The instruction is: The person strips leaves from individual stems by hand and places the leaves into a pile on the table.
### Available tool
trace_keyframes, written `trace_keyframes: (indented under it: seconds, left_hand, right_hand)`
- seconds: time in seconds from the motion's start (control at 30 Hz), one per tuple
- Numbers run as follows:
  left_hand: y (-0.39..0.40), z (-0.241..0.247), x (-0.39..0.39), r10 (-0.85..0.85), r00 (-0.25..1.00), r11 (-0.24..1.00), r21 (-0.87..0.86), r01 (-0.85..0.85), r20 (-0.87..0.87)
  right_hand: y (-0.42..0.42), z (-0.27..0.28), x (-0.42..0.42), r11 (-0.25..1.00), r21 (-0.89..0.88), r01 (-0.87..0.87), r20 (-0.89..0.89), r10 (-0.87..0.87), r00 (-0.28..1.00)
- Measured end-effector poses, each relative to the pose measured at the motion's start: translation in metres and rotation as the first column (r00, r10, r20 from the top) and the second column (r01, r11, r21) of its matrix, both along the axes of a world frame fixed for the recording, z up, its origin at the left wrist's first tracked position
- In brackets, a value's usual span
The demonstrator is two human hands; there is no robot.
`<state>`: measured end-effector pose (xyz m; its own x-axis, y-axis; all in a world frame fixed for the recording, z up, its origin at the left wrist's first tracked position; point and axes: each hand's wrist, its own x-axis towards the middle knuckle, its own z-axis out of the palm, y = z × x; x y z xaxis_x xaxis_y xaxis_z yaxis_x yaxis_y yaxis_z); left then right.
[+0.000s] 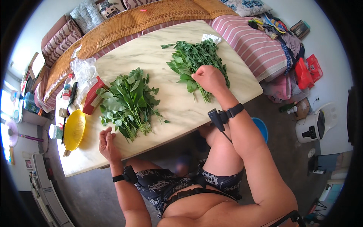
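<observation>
Two piles of green leafy stems lie on the marble-patterned table. My right hand, its fingers curled, is over the stem end of the right pile. Broader, lighter leaves lie along that pile's left side, some touching or just under my fingertips. Whether a stem is pinched there is hidden by the hand. Left of centre, the other leafy bunch spreads out, its cut stems pointing towards me. Just below its left corner, my left hand rests near the table edge with its fingers curled in and nothing visible in them.
A yellow leaf-shaped dish stands at the table's left end. Beside it are a red box, a plastic bottle and a clear plastic bag. White tissue lies behind the right pile. A blue basin is on the floor.
</observation>
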<state>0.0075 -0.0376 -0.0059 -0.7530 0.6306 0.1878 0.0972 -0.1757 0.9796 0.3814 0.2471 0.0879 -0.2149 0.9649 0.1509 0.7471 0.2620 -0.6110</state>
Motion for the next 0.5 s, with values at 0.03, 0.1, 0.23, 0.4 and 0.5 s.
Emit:
trace_keyframes:
  seconds: [0.03, 0.1, 0.23, 0.4, 0.5]
  left_hand:
    - [0.001, 0.001, 0.001, -0.002, 1.000, 1.000, 0.005, 0.002, 0.007]
    - [0.001, 0.001, 0.001, -0.007, 1.000, 1.000, 0.012, 0.007, 0.012]
    - [-0.002, 0.001, -0.001, -0.008, 1.000, 1.000, 0.006, 0.008, 0.002]
    - [-0.001, 0.004, 0.000, -0.001, 1.000, 1.000, 0.005, 0.001, -0.006]
    - [-0.001, 0.002, -0.002, -0.006, 1.000, 1.000, 0.017, 0.007, -0.014]
  right_hand:
    - [0.002, -0.003, 0.007, 1.000, -0.001, 0.008, 0.001, -0.008, 1.000]
    - [0.001, -0.008, 0.013, 0.996, -0.052, -0.071, -0.119, 0.064, 0.991]
    - [-0.014, -0.008, 0.006, 0.972, -0.174, -0.160, 0.034, 0.168, 0.985]
    - [-0.022, 0.000, -0.015, 0.975, -0.191, -0.117, 0.399, 0.186, 0.898]
    - [-0.021, -0.002, -0.020, 0.975, -0.186, -0.125, 0.445, 0.197, 0.874]
